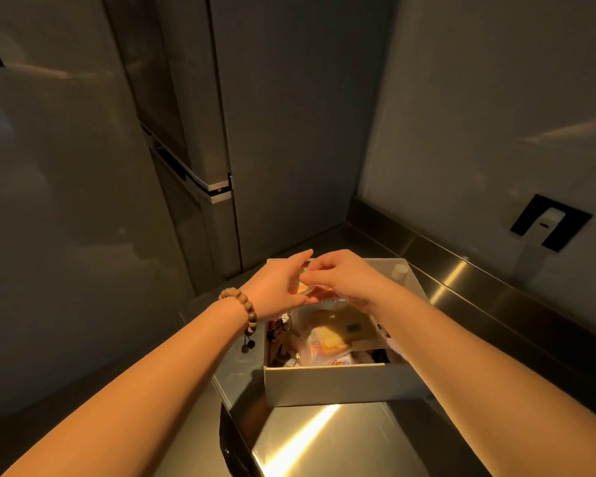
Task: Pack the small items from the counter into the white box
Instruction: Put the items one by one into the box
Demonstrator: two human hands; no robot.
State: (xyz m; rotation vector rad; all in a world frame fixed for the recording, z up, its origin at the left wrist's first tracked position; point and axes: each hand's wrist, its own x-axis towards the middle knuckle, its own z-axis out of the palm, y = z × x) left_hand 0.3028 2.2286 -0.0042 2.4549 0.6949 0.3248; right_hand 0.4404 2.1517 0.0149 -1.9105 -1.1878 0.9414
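The white box (327,385) stands on the steel counter (341,438), filled with packets, a clear bag holding something yellow (331,340), keys (281,330) at its left side and a small white bottle (400,271) in its far right corner. Over the box's far left part, my left hand (276,282) and my right hand (346,277) meet, both pinching a small clear packet with an orange patch (303,288). Fingers hide most of that packet. A beaded bracelet is on my left wrist.
A tall grey fridge (193,139) stands just behind and left of the box. The counter's raised steel back edge (461,266) runs along the right wall, which has a black wall socket (549,223). The counter's left edge drops off beside the box.
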